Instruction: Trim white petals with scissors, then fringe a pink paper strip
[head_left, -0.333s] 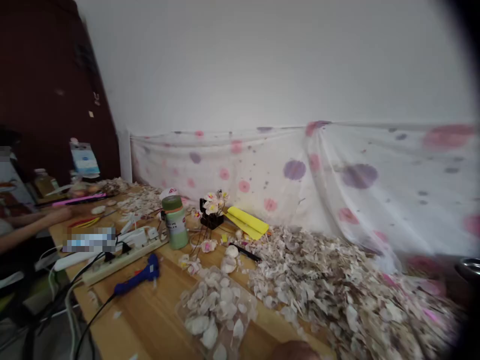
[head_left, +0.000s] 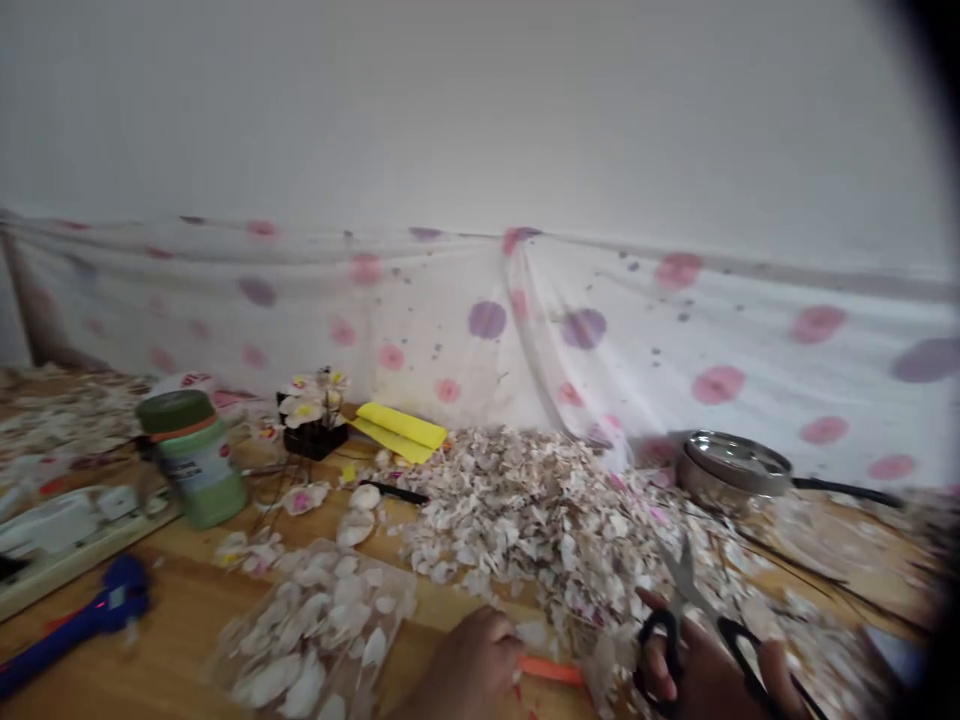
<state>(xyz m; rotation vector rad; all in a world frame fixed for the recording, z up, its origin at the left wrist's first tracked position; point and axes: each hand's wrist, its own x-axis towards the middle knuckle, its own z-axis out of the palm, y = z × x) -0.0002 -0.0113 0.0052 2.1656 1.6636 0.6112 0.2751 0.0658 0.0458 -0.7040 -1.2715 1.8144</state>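
Wall: plain grey-white (head_left: 480,110) across the top of the frame, with a spotted sheet (head_left: 420,310) hung below it.
Table: bare wood (head_left: 184,610) at lower left, flakes scattered elsewhere.
Right hand: fingers (head_left: 709,668) closed around the handles of dark-handled scissors, lower right.
Scissors: blades (head_left: 683,578) parted, tips toward the top of the frame, in front of the flake heap.
Left hand: curled (head_left: 476,655) at bottom centre; too blurred for me to tell whether it grips anything.
Orange strip: just right of those knuckles (head_left: 551,671), between the two hands.
Flake heap: pale, petal-like bits (head_left: 525,520) spread from the centre rightward.
Clear tray: left of the left hand (head_left: 399,590), holding larger white pieces (head_left: 319,590).
Glue gun: blue (head_left: 120,598), lower left.
Tumbler: green (head_left: 201,465), between power strip (head_left: 86,555) and flowers (head_left: 306,410).
Pan: lidded (head_left: 739,465), right side, near the sheet.
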